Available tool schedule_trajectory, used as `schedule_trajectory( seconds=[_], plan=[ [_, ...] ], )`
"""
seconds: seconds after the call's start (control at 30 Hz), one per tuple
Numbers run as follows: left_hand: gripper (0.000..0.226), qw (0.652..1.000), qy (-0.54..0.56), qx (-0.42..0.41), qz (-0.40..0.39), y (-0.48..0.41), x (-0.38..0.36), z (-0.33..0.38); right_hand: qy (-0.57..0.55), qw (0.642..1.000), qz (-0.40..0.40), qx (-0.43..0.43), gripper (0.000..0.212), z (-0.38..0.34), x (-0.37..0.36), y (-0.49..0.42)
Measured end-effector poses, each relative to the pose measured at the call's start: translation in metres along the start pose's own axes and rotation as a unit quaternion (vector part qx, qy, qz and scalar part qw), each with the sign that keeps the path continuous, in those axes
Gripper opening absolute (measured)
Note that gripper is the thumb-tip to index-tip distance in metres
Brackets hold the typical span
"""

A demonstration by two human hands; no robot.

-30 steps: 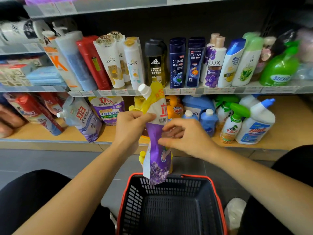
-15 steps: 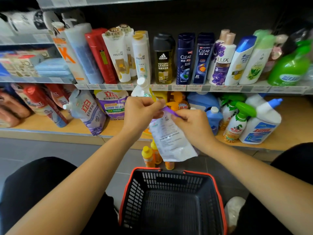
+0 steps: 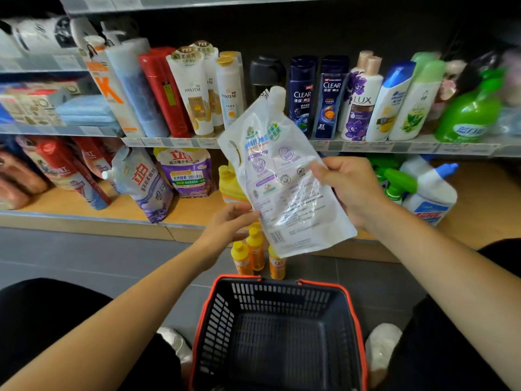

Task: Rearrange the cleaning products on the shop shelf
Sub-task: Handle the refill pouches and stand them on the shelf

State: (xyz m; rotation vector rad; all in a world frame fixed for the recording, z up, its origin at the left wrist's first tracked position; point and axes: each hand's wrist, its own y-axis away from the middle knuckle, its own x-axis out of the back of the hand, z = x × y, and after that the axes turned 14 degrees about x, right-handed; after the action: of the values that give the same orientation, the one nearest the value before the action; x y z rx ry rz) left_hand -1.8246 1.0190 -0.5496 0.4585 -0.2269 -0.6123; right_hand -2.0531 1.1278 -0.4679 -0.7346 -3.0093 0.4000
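A white refill pouch [image 3: 277,176] with a spout cap at its top hangs in front of the shelves, its printed back facing me. My right hand [image 3: 348,183] grips its right edge. My left hand [image 3: 229,224] touches its lower left edge with fingers spread, palm up. Behind it on the lower wooden shelf [image 3: 194,211] stand two similar pouches [image 3: 146,183], [image 3: 187,172] and a yellow bottle [image 3: 231,184]. Three small orange bottles [image 3: 255,256] stand on the floor below the pouch.
A black basket with a red rim [image 3: 277,333] sits on the floor between my knees. The upper shelf holds several shampoo and body-wash bottles [image 3: 328,97]. Spray and bleach bottles [image 3: 425,189] stand at the lower right, red pouches [image 3: 64,172] at the lower left.
The pouch has been turned from its yellow-purple front to its white back and lifted higher. My left hand slid from the top down to its lower edge; my right hand moved to its right side.
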Motion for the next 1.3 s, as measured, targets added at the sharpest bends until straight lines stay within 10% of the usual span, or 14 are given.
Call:
schedule_trajectory(
  seconds=[0.2, 0.47, 0.67, 0.97, 1.3],
  plan=[
    [0.058, 0.974, 0.110, 0.015, -0.200, 0.011, -0.007, -0.005, -0.097, 0.994, 0.014, -0.040, 0.016, -0.008, 0.005, -0.003],
    [0.037, 0.987, 0.142, 0.040, -0.060, 0.032, 0.004, 0.000, 0.121, 0.992, 0.002, -0.035, 0.019, 0.004, 0.013, 0.006],
    [0.031, 0.984, 0.159, 0.032, -0.072, 0.051, 0.024, 0.011, 0.083, 0.989, 0.006, -0.119, 0.009, 0.014, 0.013, 0.009],
    [0.086, 0.973, 0.167, 0.008, -0.157, 0.070, 0.030, 0.008, -0.061, 0.977, 0.009, -0.203, 0.014, 0.013, 0.011, 0.011],
    [0.022, 0.991, 0.132, -0.005, -0.029, 0.051, 0.022, -0.006, -0.053, 0.967, 0.028, -0.249, 0.012, 0.019, 0.011, 0.017]
  ],
)
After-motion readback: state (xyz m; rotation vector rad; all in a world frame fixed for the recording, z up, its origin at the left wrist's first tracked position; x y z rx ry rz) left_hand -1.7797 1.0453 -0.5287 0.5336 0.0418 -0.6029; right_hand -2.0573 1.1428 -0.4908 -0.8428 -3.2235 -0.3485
